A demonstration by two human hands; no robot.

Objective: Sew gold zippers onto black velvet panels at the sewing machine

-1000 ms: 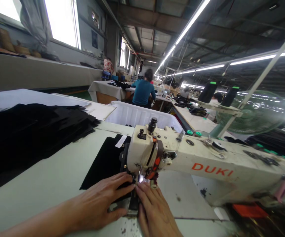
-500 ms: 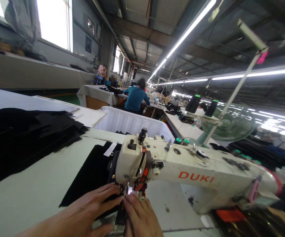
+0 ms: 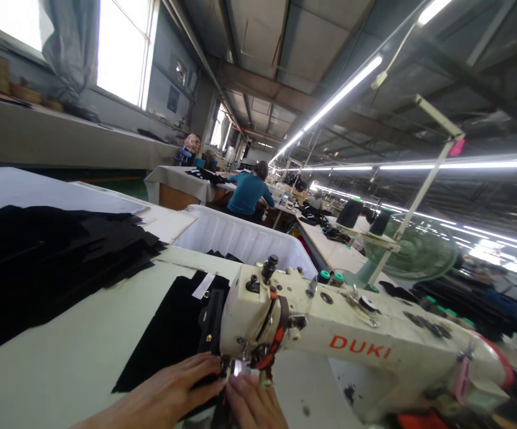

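A cream DUKI sewing machine [image 3: 352, 342] stands on the pale green table [image 3: 74, 351]. A black fabric piece [image 3: 169, 339] with a white label lies under its needle head. My left hand [image 3: 169, 396] rests flat on that fabric, fingers reaching toward the presser foot. My right hand [image 3: 253, 405] presses down just in front of the needle, fingertips touching those of the left. Both hands are cut off by the bottom edge of the view.
A stack of black fabric pieces [image 3: 48, 262] covers the table's left. A white plastic bin [image 3: 240, 235] sits behind the machine. A green fan [image 3: 412, 253] and thread cones [image 3: 350, 213] stand at right. A person in a teal top [image 3: 247, 193] sits farther back.
The view has tilted upward, so my hands and the machine now sit lower in the picture. My hands stay at the needle on the black fabric.
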